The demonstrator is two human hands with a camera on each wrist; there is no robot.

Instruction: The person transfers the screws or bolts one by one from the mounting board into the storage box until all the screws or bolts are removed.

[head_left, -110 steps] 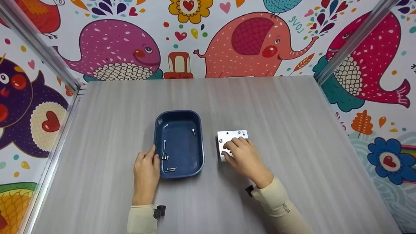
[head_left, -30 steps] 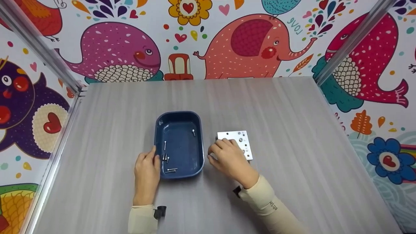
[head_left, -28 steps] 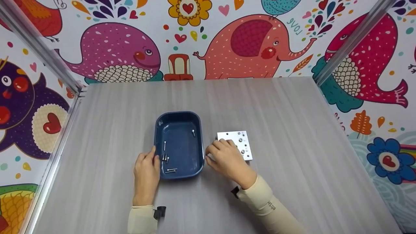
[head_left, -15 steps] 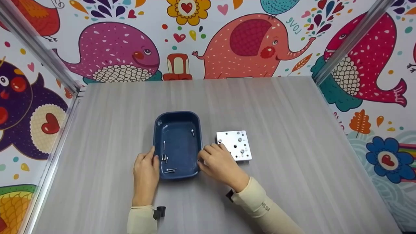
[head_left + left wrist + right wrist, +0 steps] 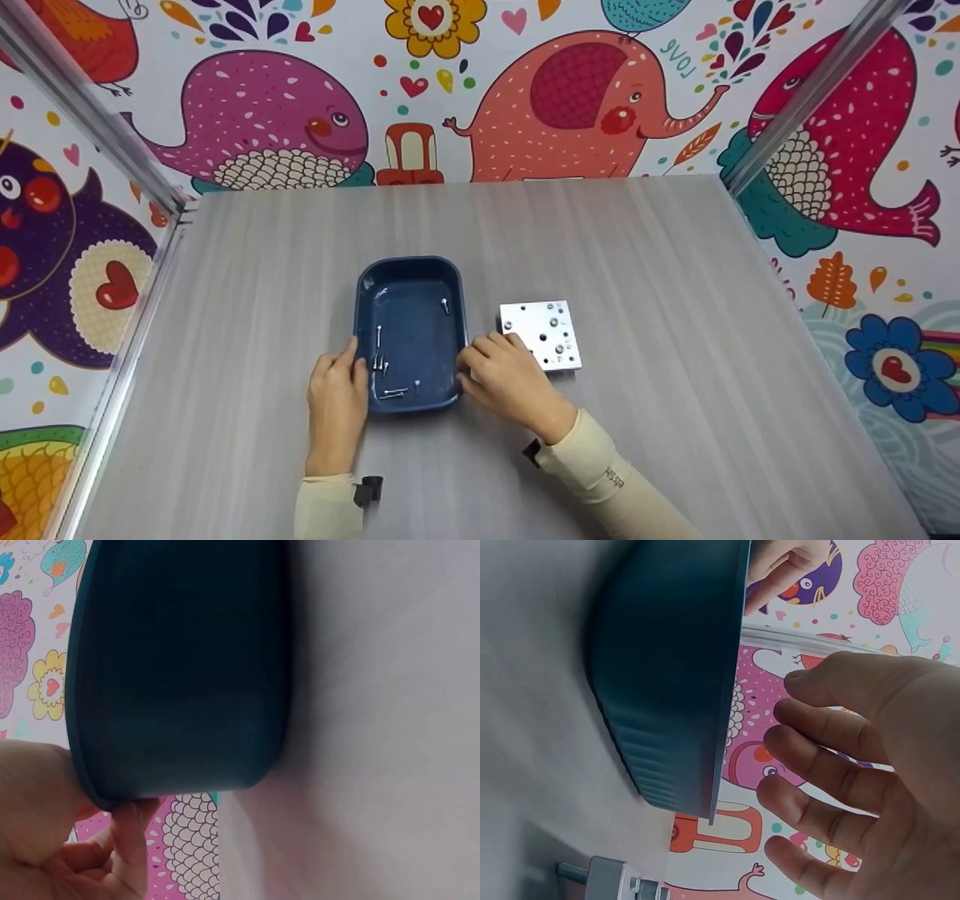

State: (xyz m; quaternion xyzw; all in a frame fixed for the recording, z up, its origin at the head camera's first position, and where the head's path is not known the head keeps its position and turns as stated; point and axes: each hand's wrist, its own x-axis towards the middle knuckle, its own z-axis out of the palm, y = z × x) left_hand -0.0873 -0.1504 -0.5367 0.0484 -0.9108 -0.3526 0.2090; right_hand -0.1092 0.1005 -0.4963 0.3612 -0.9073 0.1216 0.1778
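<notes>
My left hand (image 5: 337, 409) pinches the left rim of a dark blue tray (image 5: 411, 262); in the left wrist view the thumb and fingers (image 5: 129, 840) meet at that rim. My right hand (image 5: 506, 382) is at the tray's right rim. In the right wrist view its fingers (image 5: 802, 802) are spread loosely, with nothing between them. Several small screws lie in the tray, among them a lone screw (image 5: 417, 387) near the front and another screw (image 5: 445, 305) at the back right. Right of the tray sits a silver metal block (image 5: 551, 352) with holes and screw heads, its lower left corner hidden by my right hand.
The grey wood-grain table (image 5: 637, 262) carries the tray and block. In the right wrist view a threaded screw end (image 5: 573, 872) sticks out beneath the block. Printed cartoon panels (image 5: 420, 90) and metal frame posts (image 5: 817, 97) border the table.
My right hand has moved left from over the metal block to the tray's right rim. Another screw now lies near the tray's front. My left hand has stayed at the left rim.
</notes>
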